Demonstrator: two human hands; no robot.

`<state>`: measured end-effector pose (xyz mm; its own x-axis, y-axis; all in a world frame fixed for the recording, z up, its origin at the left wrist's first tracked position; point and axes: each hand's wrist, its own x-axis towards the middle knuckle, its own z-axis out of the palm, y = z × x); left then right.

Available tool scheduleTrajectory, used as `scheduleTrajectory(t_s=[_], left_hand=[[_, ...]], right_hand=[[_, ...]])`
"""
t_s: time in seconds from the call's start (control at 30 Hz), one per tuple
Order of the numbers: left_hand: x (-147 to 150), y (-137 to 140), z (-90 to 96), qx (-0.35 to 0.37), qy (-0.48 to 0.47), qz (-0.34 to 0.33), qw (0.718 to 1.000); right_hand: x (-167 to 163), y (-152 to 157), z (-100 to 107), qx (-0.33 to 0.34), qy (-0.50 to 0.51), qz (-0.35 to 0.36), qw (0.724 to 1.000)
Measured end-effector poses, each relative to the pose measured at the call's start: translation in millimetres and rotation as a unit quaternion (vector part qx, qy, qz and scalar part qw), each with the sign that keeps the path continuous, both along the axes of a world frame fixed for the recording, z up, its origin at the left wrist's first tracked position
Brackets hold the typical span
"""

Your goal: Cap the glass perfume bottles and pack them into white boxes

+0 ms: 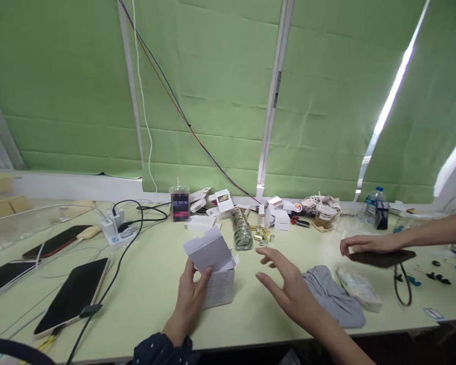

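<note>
A small white cardboard box point(219, 289) stands at the table's front with its lid flap raised. My left hand point(193, 289) grips it at the left side, thumb on the flap. To the right of the box, my right hand point(283, 284) hovers with fingers apart and nothing in them. Behind the box lies a row of round, clear-wrapped items point(242, 230), seemingly stacked on edge. Small gold-coloured pieces point(263, 234) are scattered beside that row. What is inside the box is hidden from me.
Another person's hand point(376, 246) is at the right by a dark phone point(383, 258). A grey cloth point(332, 299) and a plastic-wrapped packet point(359, 289) lie near my right arm. Several phones point(74, 294), cables and a power strip point(117, 233) occupy the left. White boxes point(279, 219) line the back.
</note>
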<state>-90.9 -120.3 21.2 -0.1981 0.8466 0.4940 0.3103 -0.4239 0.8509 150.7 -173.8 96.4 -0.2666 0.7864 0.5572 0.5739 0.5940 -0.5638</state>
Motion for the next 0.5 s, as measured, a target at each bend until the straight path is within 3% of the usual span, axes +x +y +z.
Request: scheduleTrajectory(t_s=[0.17,0.23,0.5], left_hand=[[-2,2,-3.5,0.009,0.007,-0.002,1.0],[-3,3,-6.3,0.014,0.006,-0.005,1.0],[-3,3,-7.5,0.011,0.02,0.01,1.0]], right_hand=[[-36,45,22,-0.061,0.031,0.192,0.979],[-42,57,25,-0.083,0.026,0.237,0.968],[-47,67,22,-0.108,0.035,0.271,0.956]])
